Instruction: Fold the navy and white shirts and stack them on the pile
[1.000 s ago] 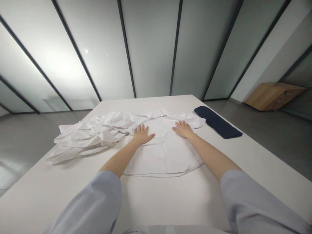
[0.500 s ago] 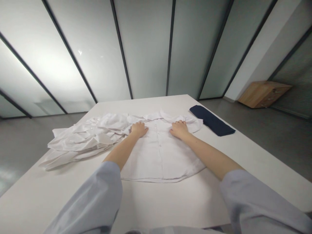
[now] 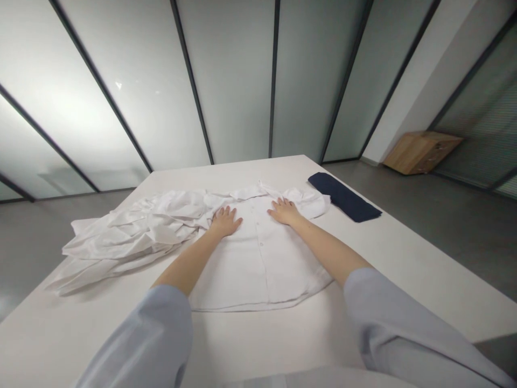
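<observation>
A white button-up shirt (image 3: pixel 250 269) lies spread on the table, its button front facing up and its hem toward me. My left hand (image 3: pixel 226 222) rests flat on the shirt's left upper part, fingers spread. On the other side of the button line, my right hand (image 3: pixel 284 211) lies palm down with its fingers apart. Both hands touch the cloth without gripping it. The collar area shows just beyond the hands, somewhat rumpled. Left of the shirt, a crumpled heap of white cloth (image 3: pixel 141 229) reaches up to my left hand.
The white table (image 3: pixel 404 280) extends past the shirt on all sides. A folded dark navy cloth (image 3: pixel 345 197) lies near its right edge. Frosted glass panels (image 3: pixel 234 81) stand behind the table. A wooden cabinet (image 3: pixel 416 153) is on the floor at the far right.
My fingers have spread and flattened on the shirt. My right hand has shifted slightly inward, toward the button line. The whole view has turned a little.
</observation>
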Available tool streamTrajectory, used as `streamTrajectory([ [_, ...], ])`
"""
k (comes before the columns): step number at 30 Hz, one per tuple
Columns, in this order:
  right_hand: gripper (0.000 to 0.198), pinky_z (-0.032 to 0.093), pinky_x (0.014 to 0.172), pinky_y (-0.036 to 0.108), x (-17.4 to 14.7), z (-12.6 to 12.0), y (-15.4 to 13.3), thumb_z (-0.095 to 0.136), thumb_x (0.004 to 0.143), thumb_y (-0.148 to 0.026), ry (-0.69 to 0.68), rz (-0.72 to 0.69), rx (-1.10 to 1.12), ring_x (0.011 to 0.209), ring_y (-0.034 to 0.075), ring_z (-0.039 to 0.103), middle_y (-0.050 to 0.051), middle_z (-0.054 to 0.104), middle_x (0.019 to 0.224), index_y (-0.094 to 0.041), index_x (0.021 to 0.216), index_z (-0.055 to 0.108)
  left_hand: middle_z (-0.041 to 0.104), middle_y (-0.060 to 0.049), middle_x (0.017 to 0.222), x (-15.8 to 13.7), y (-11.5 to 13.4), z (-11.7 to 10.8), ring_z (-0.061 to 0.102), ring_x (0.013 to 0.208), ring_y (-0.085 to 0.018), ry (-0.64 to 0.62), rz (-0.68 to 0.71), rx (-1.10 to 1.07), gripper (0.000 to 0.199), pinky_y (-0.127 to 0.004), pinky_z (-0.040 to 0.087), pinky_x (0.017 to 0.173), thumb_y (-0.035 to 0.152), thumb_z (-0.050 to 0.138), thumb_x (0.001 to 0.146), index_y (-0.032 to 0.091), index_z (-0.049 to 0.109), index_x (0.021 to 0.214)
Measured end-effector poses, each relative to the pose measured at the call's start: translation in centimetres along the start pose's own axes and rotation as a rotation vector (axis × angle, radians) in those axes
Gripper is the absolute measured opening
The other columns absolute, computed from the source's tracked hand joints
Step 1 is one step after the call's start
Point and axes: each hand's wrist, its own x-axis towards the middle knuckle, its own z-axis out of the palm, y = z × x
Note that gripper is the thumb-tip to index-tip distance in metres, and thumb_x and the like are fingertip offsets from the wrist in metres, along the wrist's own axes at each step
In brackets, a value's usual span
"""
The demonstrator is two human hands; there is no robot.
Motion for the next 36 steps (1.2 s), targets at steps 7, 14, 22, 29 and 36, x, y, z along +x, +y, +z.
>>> streamTrajectory([
  [7, 0.058, 0.031, 0.101, 0.048, -3.5, -1.5, -0.1, 0.037, 0.092, -0.055, -0.008, -0.139, -0.141, 0.121, 0.035, 0.051, 0.021, 0.056, 0.132, -0.015, 0.127, 0.059, 0.054, -0.021, 0.136, -3.0, 0.3, -2.4, 0.053, 0.123, -0.035, -0.057, 0.064, 0.087, 0.075, -0.046, 0.042, 0.098, 0.059, 0.039, 0.089, 0.015, 0.029, 0.149],
  [14, 0.044, 0.041, 0.093, 0.035, -2.0, -3.5, -1.1, 0.043, 0.092, -0.04, -0.025, -0.111, -0.008, 0.113, 0.027, 0.059, 0.013, 0.065, 0.123, -0.02, 0.127, 0.059, 0.062, -0.016, 0.128, 0.4, -0.8, -3.7, 0.059, 0.116, -0.03, -0.038, 0.063, -0.04, 0.078, -0.039, 0.045, 0.093, 0.036, 0.052, 0.085, 0.021, 0.017, 0.154],
  [22, 0.071, 0.038, 0.101, 0.039, 2.6, -1.3, -2.4, 0.051, 0.088, -0.037, 0.069, 0.146, 0.072, 0.128, 0.033, 0.048, 0.022, 0.033, 0.151, -0.016, 0.151, 0.026, 0.072, -0.014, 0.104, 4.6, -1.1, -1.3, 0.065, 0.104, -0.025, 0.105, -0.08, -0.454, 0.03, -0.031, 0.047, 0.086, 0.025, 0.046, 0.088, 0.015, 0.072, 0.1],
  [29, 0.039, 0.045, 0.09, 0.032, 5.0, -2.4, -1.3, 0.042, 0.093, -0.03, 0.02, 0.087, 0.253, 0.109, 0.027, 0.061, 0.015, 0.067, 0.117, -0.017, 0.122, 0.064, 0.072, -0.011, 0.084, 7.0, -2.0, -1.6, 0.069, 0.079, -0.021, 0.154, -0.182, -0.715, 0.041, -0.026, 0.049, 0.062, 0.034, 0.037, 0.094, 0.009, 0.07, 0.097],
  [36, 0.068, 0.04, 0.102, 0.031, 7.2, -3.8, -1.9, 0.029, 0.094, -0.031, 0.131, 0.014, 0.631, 0.14, 0.016, 0.034, 0.008, 0.021, 0.16, -0.018, 0.156, 0.004, 0.033, -0.014, 0.154, 8.0, -1.1, -3.8, 0.033, 0.141, -0.023, 0.308, -0.166, -0.646, 0.067, -0.034, 0.039, 0.104, 0.037, 0.046, 0.089, 0.016, 0.026, 0.15],
])
